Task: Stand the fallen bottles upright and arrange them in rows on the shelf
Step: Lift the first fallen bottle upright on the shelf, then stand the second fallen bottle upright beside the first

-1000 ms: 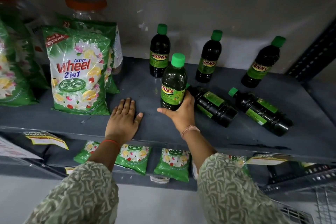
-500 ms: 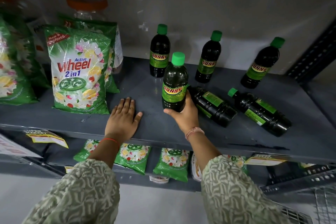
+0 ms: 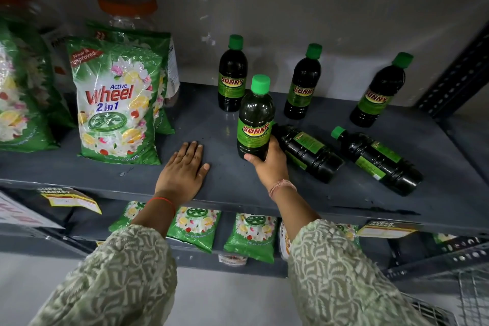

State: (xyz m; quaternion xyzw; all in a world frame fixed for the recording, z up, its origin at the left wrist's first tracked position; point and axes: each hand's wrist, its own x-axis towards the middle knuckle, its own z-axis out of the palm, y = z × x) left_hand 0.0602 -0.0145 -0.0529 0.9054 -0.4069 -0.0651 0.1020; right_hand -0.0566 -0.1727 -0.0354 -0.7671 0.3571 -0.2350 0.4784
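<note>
Here, an upright bottle (image 3: 255, 118) is gripped low at its base by the right hand (image 3: 270, 164), fingers closed around it, on the shelf (image 3: 230, 188) ahead of the back row. The left hand (image 3: 182, 169) is laid flat, holding nothing. A fallen bottle (image 3: 308, 152) lies against it; if nudged, rolling is likely.

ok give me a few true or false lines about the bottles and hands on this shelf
1. Right hand grips an upright bottle. True.
2. Left hand holds a bottle. False: it lies flat on the shelf.
3. Two bottles lie fallen. True.
4. The caps are orange. False: they are green.
5. Three bottles stand at the back. True.
</note>
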